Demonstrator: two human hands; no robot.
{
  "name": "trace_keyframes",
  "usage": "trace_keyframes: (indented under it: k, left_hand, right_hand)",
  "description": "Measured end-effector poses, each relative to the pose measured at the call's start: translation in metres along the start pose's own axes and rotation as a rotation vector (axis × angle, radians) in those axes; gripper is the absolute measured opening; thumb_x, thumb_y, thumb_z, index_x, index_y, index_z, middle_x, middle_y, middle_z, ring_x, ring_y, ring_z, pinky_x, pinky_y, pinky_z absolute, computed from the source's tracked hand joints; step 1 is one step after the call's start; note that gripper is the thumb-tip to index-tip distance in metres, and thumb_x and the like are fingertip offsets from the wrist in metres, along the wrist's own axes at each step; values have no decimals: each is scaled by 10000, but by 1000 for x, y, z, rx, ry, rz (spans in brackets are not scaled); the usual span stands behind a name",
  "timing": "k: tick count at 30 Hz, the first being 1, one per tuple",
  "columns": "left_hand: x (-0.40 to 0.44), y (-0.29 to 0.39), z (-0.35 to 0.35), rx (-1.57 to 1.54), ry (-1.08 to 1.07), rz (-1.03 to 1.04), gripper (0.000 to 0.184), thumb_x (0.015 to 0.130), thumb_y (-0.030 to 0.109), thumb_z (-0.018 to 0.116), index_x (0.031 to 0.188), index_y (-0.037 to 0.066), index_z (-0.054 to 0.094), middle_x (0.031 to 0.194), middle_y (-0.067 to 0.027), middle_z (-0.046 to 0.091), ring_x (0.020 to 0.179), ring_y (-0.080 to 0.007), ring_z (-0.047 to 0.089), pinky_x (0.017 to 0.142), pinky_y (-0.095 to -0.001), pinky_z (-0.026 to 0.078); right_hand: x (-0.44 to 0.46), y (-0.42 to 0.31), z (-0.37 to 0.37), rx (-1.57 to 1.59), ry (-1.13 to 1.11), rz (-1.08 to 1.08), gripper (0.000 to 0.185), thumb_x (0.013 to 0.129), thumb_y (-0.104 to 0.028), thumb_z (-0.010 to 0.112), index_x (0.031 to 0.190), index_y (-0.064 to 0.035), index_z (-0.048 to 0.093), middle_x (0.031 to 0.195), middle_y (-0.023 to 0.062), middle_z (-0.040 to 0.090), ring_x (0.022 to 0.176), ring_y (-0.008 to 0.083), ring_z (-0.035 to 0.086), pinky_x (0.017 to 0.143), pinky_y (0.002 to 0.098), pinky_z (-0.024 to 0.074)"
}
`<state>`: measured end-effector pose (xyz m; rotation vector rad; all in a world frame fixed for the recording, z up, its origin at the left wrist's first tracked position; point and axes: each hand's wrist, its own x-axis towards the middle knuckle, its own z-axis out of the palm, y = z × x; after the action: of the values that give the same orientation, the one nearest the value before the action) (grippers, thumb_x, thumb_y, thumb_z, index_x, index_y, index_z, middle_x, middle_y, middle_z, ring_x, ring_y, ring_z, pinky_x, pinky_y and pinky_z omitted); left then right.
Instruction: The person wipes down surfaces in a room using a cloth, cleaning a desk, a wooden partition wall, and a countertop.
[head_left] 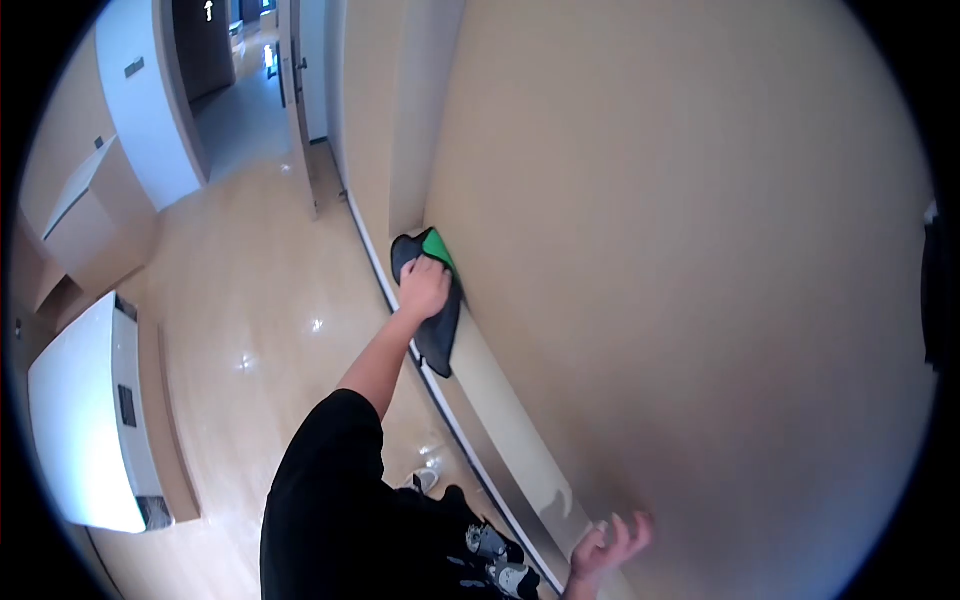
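My left hand (427,288) presses on a dark grey cloth (440,335) with a green underside, its fingers bent into the fabric. One corner of the cloth is folded over and shows the green (436,247). The cloth lies on a narrow pale ledge (500,385) along the foot of a beige wall panel (680,250), at the corner by a protruding wall section. Low on the right, my right hand (612,545) is held near the panel with its fingers apart and nothing in them. Whether it touches the panel I cannot tell.
Shiny pale floor (250,290) stretches left of the ledge. A white-topped piece of furniture (85,420) stands at far left, with a wooden box-like unit (105,215) behind it. An open door (297,110) and doorway are at the top. My shoe (425,480) is beside the ledge.
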<state>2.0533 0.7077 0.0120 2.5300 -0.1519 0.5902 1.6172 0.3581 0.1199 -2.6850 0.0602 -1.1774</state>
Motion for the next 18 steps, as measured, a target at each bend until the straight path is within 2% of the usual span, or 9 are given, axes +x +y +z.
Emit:
trace_keyframes:
  k: [2,4,5,6,8,10,12,15,18]
  left_hand:
    - [18,-17,10,-145,12,-147,300,1008,280,493,1147,35,597,1254,-171,611,1232,-321,553,1049,-526,378]
    - [47,-11,13,-275,103,-269,483,1075,320,363,1459,41,452,1565,-193,395,1392,-342,450,1092,-501,363]
    - [54,-13,24,-350,148,-323,517,1083,327,336,1508,37,388,1591,-199,351,1431,-350,399,1129,-487,337]
    - [57,-13,40,-428,188,-371,555,1091,335,308,1557,34,325,1617,-205,308,1469,-358,348,1166,-473,312]
    - [59,-6,50,-588,270,-384,575,1099,338,275,1556,-11,293,1632,-223,258,1504,-373,273,1221,-443,240]
    - [62,17,62,-947,414,-468,595,1107,334,253,1572,-37,238,1670,-210,166,1555,-342,126,1257,-403,122]
    - [64,16,61,-984,444,-437,605,1106,340,264,1579,-34,219,1673,-209,158,1563,-327,97,1261,-401,95]
    - [61,16,58,-873,457,-287,602,1103,327,268,1581,-34,211,1674,-216,147,1562,-340,97,1263,-419,92]
    - [82,39,23,-686,478,-43,597,1098,311,264,1588,-24,198,1678,-214,136,1559,-366,100,1263,-439,79]
  right_hand:
    - [16,4,-21,-153,150,-156,358,884,-132,537,1233,-52,547,1421,229,438,1372,475,382,1097,627,334]
    - [43,12,-40,-282,271,-270,384,915,-166,523,1282,-52,523,1472,234,400,1423,490,319,1118,652,302]
    - [48,14,-43,-351,330,-318,398,930,-182,516,1306,-51,510,1497,236,381,1449,497,288,1128,664,285]
    - [49,15,-42,-384,332,-254,404,939,-190,519,1318,-52,505,1512,238,368,1459,501,267,1136,672,268]
    - [52,18,-43,-454,352,-122,416,957,-206,525,1342,-53,495,1541,240,343,1480,509,225,1152,688,235]
    - [45,36,-31,-632,377,-202,385,969,-235,535,1311,-60,501,1548,241,337,1479,508,230,1153,701,217]
    - [59,32,-18,-667,443,-273,374,959,-233,544,1289,-61,508,1548,242,337,1477,505,240,1153,706,209]
    - [46,33,-17,-677,448,-268,395,940,-245,561,1287,-69,492,1538,240,349,1471,499,258,1152,709,203]
    - [43,35,-15,-550,356,-187,897,865,-365,765,1598,-233,266,1681,123,188,1513,476,175,1177,737,122]
